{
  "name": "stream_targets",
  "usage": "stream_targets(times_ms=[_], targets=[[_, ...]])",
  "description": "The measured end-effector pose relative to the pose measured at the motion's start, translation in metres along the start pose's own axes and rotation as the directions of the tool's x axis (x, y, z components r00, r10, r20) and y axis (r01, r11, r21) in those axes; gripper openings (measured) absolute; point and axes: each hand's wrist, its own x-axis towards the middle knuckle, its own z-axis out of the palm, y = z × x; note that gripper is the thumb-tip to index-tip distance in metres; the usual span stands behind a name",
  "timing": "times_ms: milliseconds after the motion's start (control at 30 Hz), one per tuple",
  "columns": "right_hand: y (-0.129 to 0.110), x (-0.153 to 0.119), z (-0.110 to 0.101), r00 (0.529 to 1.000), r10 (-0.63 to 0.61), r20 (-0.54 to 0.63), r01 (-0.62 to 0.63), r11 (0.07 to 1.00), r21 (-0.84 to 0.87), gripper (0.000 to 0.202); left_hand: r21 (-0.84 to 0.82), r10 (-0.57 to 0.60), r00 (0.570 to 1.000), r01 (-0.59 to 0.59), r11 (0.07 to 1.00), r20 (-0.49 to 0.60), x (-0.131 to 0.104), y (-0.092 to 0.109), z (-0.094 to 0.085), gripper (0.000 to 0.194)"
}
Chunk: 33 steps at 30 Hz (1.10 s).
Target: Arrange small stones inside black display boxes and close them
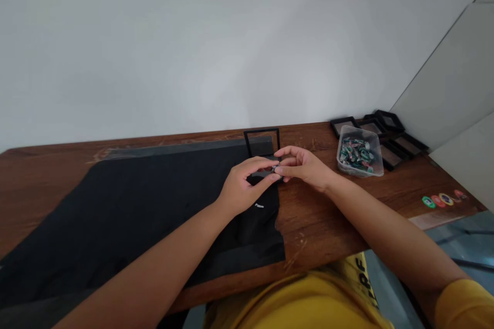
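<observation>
Between the fingertips of both hands is a small dark, shiny piece (274, 168), too small to name. My left hand (247, 179) pinches it from the left, thumb and fingers closed together. From the right, my right hand (303, 167) grips the same piece between thumb and fingers. Just behind the hands stands an open black frame-like box (262, 131), its lower part partly covered by the fingers. A small white scrap (259, 206) lies on the black cloth (154, 205) below my left hand.
A clear plastic tub (360, 172) holds many small green and silver wrapped pieces. Several black frames (409, 144) lie around and behind it. Round stickers (445, 199) are on the wooden table (320, 226) at the right. A pale wall (173, 51) rises behind.
</observation>
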Motion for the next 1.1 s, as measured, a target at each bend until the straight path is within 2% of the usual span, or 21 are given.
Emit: stream_targets(times_ms=[433, 733, 933, 1100], targets=[[-0.002, -0.001, -0.0005, 0.999, 0.046, 0.014, -0.046, 0.999, -0.014, 0.054, -0.08, -0.042, 0.998, 0.046, 0.996, 0.042, -0.0001, 0.0003, -0.0025, 0.025], [-0.003, -0.0017, 0.0028, 0.995, 0.1, -0.01, -0.099, 0.994, 0.048, 0.064, -0.129, -0.015, 0.999, 0.011, 0.992, -0.029, -0.001, -0.0013, -0.0005, 0.021], [-0.0023, -0.0014, 0.0019, 0.995, 0.096, -0.022, -0.095, 0.993, 0.077, 0.06, -0.15, -0.104, 0.994, 0.101, 0.984, -0.017, -0.0009, -0.0008, -0.001, 0.028], [-0.0026, -0.0007, -0.0001, 0.996, 0.079, -0.031, -0.075, 0.99, 0.121, 0.059, -0.207, -0.153, 0.987, 0.14, 0.968, -0.046, -0.0006, -0.0027, -0.001, 0.025]])
